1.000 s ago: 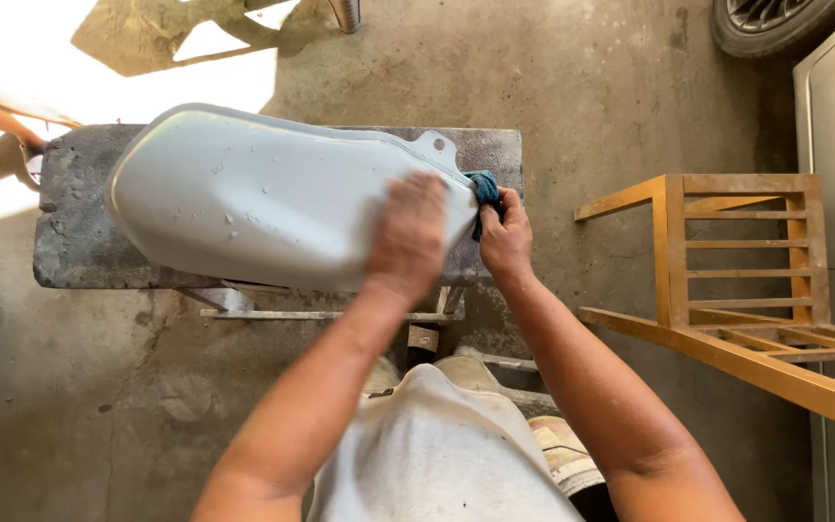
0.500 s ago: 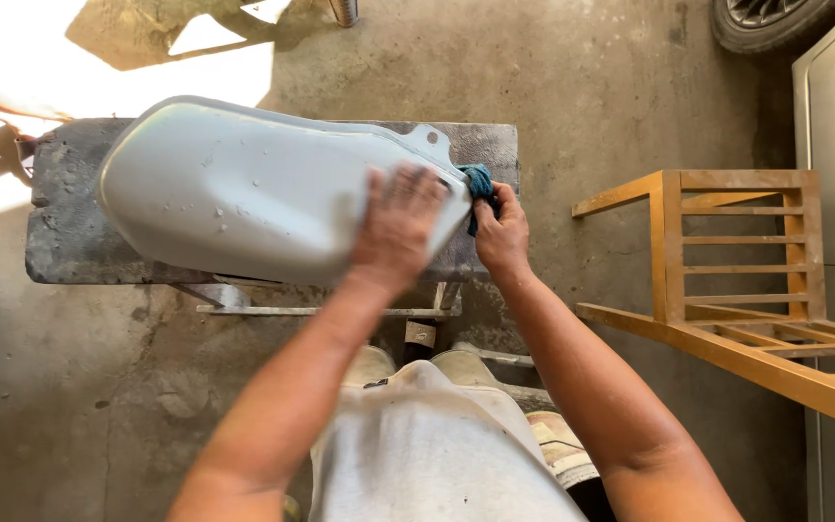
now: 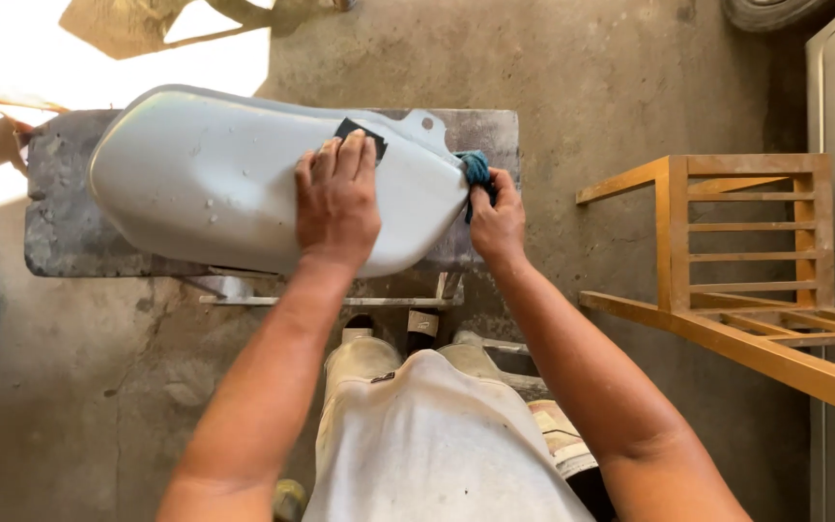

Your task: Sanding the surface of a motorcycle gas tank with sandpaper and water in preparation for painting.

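Our left hand had slid up the grey tank since the earlier frame, fingers pressed together flat on a dark sanding sheet. The tank lay on the bench, while our right hand pinched a blue cloth at its end.

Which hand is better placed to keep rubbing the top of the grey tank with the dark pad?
Left. The left hand lies flat on the grey tank with the dark pad under its fingers. The right hand is at the tank's end, gripping a blue cloth.
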